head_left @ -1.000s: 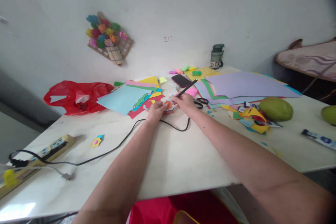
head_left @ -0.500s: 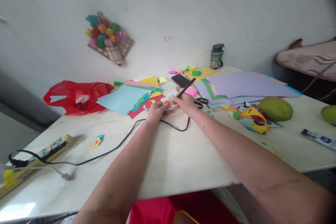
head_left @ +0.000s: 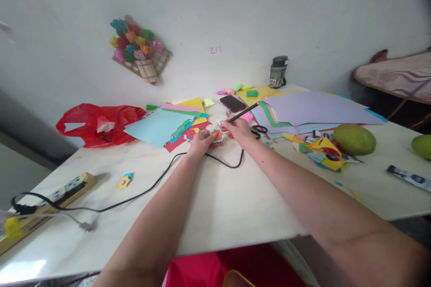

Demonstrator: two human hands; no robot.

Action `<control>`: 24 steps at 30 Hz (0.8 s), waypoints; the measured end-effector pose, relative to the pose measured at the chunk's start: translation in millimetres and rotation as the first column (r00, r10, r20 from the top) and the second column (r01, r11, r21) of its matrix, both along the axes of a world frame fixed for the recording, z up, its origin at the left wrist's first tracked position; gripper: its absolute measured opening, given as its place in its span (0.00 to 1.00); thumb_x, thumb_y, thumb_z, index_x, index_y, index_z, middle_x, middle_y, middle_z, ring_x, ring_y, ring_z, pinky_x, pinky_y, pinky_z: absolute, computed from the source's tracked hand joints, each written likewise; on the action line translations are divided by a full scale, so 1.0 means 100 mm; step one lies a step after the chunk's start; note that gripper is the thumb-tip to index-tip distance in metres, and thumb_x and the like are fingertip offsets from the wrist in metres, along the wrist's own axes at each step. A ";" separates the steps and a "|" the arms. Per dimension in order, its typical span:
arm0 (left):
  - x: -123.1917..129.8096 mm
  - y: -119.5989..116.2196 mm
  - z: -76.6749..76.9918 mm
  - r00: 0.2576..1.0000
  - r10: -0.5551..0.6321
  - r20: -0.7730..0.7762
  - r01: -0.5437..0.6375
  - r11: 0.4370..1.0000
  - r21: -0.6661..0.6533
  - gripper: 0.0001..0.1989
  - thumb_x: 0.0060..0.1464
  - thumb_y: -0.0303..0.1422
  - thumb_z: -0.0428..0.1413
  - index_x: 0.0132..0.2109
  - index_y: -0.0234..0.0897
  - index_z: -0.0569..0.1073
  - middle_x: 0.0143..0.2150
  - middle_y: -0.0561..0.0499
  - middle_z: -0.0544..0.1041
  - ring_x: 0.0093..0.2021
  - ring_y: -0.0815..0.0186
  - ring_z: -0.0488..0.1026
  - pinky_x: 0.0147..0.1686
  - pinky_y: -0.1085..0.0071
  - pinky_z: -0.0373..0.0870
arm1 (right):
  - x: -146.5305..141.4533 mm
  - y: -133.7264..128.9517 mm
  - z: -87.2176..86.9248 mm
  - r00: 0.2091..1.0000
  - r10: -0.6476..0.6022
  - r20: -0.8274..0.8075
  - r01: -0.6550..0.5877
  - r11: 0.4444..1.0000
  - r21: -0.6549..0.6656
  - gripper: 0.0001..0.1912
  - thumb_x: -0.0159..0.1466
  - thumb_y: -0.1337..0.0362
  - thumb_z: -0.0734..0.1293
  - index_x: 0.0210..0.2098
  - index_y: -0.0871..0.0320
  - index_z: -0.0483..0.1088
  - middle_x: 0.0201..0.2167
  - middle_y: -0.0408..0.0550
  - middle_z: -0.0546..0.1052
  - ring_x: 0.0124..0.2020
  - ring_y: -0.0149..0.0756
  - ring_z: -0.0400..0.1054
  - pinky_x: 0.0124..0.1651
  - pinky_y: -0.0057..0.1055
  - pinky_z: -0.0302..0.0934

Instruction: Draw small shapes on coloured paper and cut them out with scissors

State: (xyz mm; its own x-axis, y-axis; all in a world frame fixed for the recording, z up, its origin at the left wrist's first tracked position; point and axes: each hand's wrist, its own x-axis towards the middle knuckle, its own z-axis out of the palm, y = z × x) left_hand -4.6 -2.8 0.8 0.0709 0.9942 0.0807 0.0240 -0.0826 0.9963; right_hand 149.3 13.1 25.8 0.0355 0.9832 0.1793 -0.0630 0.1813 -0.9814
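Observation:
My left hand is closed on a small orange paper cutout with pale edges, held just above the table. Close beside it, my right hand grips a slim black pen, its rear end slanting up to the right. The pen's tip is hidden by my fingers near a crumpled white piece. Red paper with small scraps lies left of my left hand. Black-handled scissors rest right of my right hand, near a pink lump.
A black cord runs from the power strip to beneath my hands. Coloured sheets and paper scraps lie right, beside a green fruit. A phone lies behind; a red plastic bag sits left.
The pen has tilted lower, its rear end swinging right and down as my right hand turned slightly. My left hand stays nearly in place with the orange cutout.

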 end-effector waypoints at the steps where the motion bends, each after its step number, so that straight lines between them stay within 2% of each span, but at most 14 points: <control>1: 0.00 0.00 0.00 1.000 -0.008 -0.002 0.008 1.000 -0.001 0.21 0.37 0.46 0.68 0.28 0.35 0.70 0.22 0.52 0.73 0.30 0.61 0.77 0.31 0.69 0.72 | 0.00 0.00 0.00 1.000 0.008 -0.010 -0.008 1.000 0.000 0.05 0.58 0.65 0.69 0.29 0.60 0.69 0.25 0.47 0.79 0.27 0.32 0.75 0.26 0.22 0.63; 9: 0.00 0.00 0.01 1.000 -0.021 -0.016 0.021 1.000 -0.002 0.20 0.38 0.44 0.69 0.26 0.36 0.69 0.21 0.53 0.71 0.29 0.60 0.76 0.29 0.69 0.71 | -0.01 0.00 -0.06 0.999 0.042 0.031 -0.043 0.998 0.040 0.11 0.53 0.58 0.72 0.28 0.60 0.72 0.24 0.45 0.77 0.27 0.33 0.72 0.28 0.25 0.64; 24: 0.03 -0.06 0.07 0.997 -0.073 -0.008 0.073 0.997 -0.010 0.23 0.36 0.48 0.68 0.26 0.35 0.68 0.23 0.52 0.74 0.28 0.60 0.78 0.27 0.71 0.68 | -0.03 0.01 -0.08 0.998 0.040 0.050 -0.043 0.997 0.059 0.14 0.50 0.55 0.73 0.26 0.59 0.71 0.22 0.43 0.75 0.25 0.32 0.69 0.27 0.25 0.64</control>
